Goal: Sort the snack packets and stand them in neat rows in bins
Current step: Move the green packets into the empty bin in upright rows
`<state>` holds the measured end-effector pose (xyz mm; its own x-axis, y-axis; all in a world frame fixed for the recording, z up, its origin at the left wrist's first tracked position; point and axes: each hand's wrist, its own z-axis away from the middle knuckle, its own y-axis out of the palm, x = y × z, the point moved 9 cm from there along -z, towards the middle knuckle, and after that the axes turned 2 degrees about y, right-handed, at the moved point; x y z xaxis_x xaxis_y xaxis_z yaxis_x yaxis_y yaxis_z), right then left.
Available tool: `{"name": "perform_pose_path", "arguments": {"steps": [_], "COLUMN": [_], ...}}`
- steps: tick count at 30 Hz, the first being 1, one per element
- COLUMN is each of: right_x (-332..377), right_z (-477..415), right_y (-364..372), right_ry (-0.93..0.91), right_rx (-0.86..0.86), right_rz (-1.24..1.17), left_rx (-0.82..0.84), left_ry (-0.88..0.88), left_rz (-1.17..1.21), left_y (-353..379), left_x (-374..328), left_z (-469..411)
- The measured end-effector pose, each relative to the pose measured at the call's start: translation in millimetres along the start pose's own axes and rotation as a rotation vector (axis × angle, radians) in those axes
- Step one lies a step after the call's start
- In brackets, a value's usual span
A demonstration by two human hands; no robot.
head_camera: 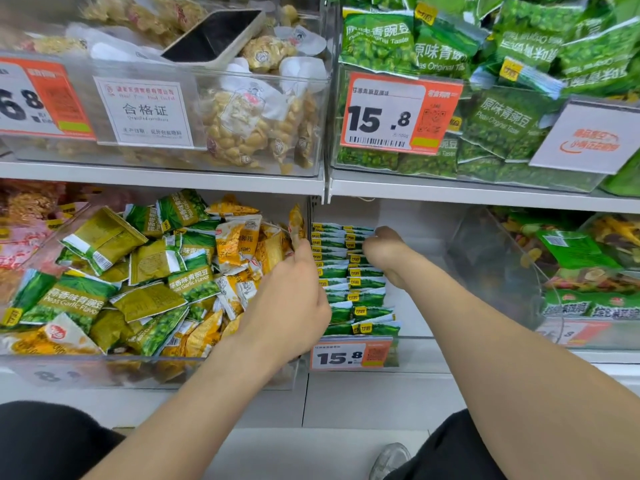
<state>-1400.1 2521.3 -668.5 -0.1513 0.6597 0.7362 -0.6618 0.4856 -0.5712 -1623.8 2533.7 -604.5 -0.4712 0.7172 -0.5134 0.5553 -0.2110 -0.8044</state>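
Note:
A clear bin [104,365] on the lower left holds a loose heap of green garlic-pea packets [74,299] and yellow packets [230,240]. My left hand [291,296] reaches over its right end and pinches an upright yellow packet [296,223] by its lower edge. In the clear bin [426,341] to the right, green pea packets [346,278] stand in two neat rows running front to back. At the far end of the rows my right hand [382,252] has its fingers curled down over the tops of the back packets; the fingertips are hidden.
A 15.8 price tag [351,355] hangs on the front of the row bin. The upper shelf [166,176] carries a bin of peanut packs with a phone [214,36] on top and a bin of green pea bags [502,123]. Mixed snack bins stand at far right [585,271].

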Motion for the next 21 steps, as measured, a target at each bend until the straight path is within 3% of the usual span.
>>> {"name": "perform_pose_path", "arguments": {"steps": [11, 15, 17, 21], "right_x": [-3, -8, -20, -34], "right_z": [6, 27, 43, 78], "right_y": [0, -32, -31, -13], "right_ry": [-0.008, -0.006, 0.046, 0.140], "right_rx": [0.131, 0.000, 0.110, 0.353], "right_rz": [-0.032, 0.323, 0.506, 0.430], "left_rx": [0.026, -0.012, -0.022, -0.029], "left_ry": [-0.009, -0.011, -0.022, -0.041], "left_rz": [0.030, 0.022, 0.010, -0.011], "left_y": [1, -1, -2, -1], "left_x": [4, 1, -1, -4], "left_z": [-2, 2, 4, 5]}}
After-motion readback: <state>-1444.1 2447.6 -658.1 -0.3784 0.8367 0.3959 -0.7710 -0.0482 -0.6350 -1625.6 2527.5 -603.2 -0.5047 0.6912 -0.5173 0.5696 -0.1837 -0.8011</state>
